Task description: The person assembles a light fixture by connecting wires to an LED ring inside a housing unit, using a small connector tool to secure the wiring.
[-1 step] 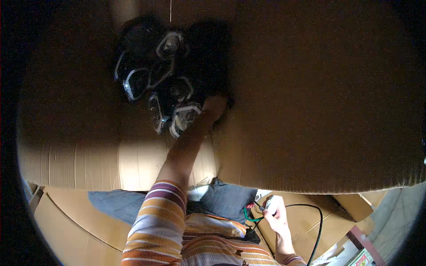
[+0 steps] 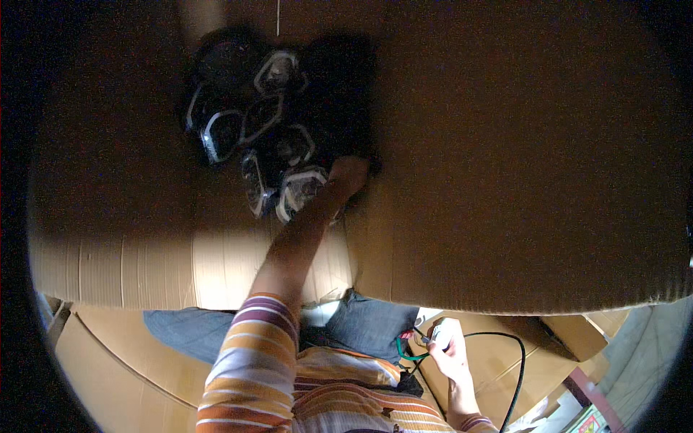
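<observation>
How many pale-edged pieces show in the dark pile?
7 pale-edged pieces: one top, one centre, two left, one lower right of centre, two bottom, left of the left hand. More may be hidden in shadow.

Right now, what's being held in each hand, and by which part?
Right hand: small pale object, exact grip point unclear. Left hand: too dark to tell.

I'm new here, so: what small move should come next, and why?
Perhaps ease the left hand back toward the lit cardboard: its fingers are lost in the dark beside the pale-rimmed items, so whether it grips anything can't be seen.
</observation>
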### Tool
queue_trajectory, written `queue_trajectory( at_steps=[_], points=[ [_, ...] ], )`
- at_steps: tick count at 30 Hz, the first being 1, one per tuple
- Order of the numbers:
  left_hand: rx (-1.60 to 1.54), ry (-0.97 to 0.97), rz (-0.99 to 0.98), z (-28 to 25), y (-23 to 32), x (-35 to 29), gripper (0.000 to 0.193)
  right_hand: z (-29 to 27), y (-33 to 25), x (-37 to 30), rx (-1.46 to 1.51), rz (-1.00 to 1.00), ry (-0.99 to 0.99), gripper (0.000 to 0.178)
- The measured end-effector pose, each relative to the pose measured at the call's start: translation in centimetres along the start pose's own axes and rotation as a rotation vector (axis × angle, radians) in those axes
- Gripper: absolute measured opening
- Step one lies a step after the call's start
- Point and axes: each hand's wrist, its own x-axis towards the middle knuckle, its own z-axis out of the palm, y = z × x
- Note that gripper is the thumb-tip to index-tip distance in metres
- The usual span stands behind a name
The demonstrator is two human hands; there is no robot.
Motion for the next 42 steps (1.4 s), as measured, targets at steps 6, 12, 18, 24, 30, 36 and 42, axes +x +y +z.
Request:
queue_trajectory(
  at_steps=[6,12,18,24,30,36,42],
  points=[
    [0.012,0.872,0.445,-1.1,0.8,-8.9,0.023,0.6,0.8,-0.5,0.028,0.021,0.019,0.016],
    [-0.557,0.631,-0.019,-4.9,6.2,-21.0,0.02,1.7,-1.0,-1.2,0.092,-0.087,-0.038,0.02],
    [-0.669,0.695,0.201,-3.6,8.9,-29.0,0.021,2.8,-1.1,-3.2,0.129,-0.166,-0.087,0.033],
    [-0.535,0.624,0.48,0.0,12.5,-32.7,0.026,3.0,-2.2,-5.4,0.126,-0.198,-0.133,0.033],
    [-0.625,0.033,0.657,3.0,15.5,-35.4,0.044,1.8,-3.3,-7.0,0.047,-0.281,-0.325,0.036],
    [-0.502,-0.156,0.727,3.9,15.7,-36.2,0.044,1.5,-3.4,-7.7,0.063,-0.387,-0.498,0.039],
    [-0.462,-0.249,0.756,3.3,16.6,-36.0,0.046,1.8,-2.8,-8.2,0.106,-0.351,-0.55,0.039]
  ],
)
